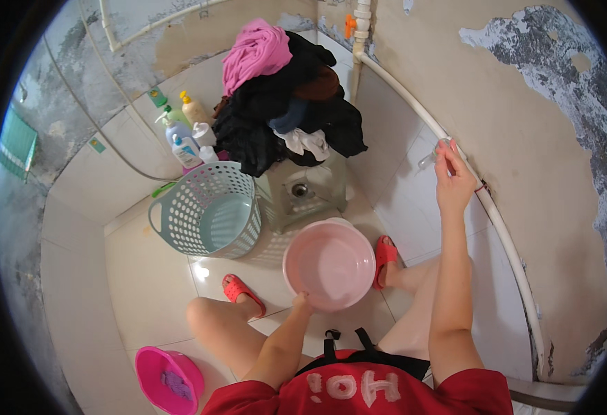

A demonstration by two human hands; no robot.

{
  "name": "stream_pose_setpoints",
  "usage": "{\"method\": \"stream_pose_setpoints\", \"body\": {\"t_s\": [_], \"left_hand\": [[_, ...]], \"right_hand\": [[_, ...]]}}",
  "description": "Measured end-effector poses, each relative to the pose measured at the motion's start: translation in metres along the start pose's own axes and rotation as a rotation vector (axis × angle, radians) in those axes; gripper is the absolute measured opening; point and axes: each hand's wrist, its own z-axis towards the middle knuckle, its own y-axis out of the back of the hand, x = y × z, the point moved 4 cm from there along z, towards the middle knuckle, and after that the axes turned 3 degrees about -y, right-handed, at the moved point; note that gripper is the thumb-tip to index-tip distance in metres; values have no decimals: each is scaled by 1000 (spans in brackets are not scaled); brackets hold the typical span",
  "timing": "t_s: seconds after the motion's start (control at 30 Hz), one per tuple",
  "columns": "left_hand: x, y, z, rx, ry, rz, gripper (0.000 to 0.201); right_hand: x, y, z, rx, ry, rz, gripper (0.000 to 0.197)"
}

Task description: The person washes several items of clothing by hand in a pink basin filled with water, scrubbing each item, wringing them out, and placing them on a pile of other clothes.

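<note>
A light pink round basin stands on the floor between my feet; a little water may lie in it, but I cannot tell. My left hand grips its near left rim, fingers curled over the edge. At the right wall, my right hand is raised with the fingertips pinched together. They close round the handle end of a small shiny tap beside the white pipe; my fingers hide most of it.
A grey-green perforated laundry basket stands left of the basin. Behind are a drain fitting, a tall pile of dark clothes with a pink cloth on top, and several pump bottles. A magenta tub holds purple cloth.
</note>
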Motion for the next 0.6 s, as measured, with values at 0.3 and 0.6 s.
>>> {"method": "stream_pose_setpoints", "body": {"t_s": [0.3, 0.6], "left_hand": [[-31, -42, -63, 90, -31, 282, 36], [-49, -59, -89, 76, -35, 390, 38]], "right_hand": [[-1, -6, -4, -54, -33, 29, 9], [-2, -7, -4, -49, -76, 47, 10]]}}
